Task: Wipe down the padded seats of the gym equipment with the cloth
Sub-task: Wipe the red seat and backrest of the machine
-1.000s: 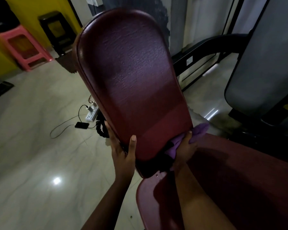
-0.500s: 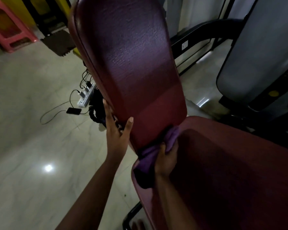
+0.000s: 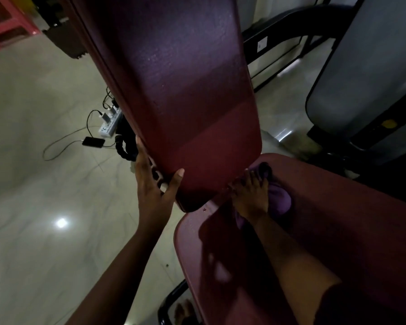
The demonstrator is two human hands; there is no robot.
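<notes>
Pressed the right grip (image 3: 249, 198), fingers (image 3: 252, 177) straight, flat onto the purple cloth (image 3: 280, 202) bunched beneath it at the far end of the seat pad (image 3: 338, 242). Clamped the left grip (image 3: 154, 186) round the lower edge of the backrest (image 3: 185, 95), thumb in front.

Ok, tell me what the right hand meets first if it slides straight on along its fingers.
Likely the backrest pad, its lower edge close ahead of the right hand and purple cloth; depth is unclear.

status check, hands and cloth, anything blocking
Left hand grips backrest pad lower edge. Right hand presses purple cloth onto seat pad by the backrest. Nothing blocking the seat.
</notes>
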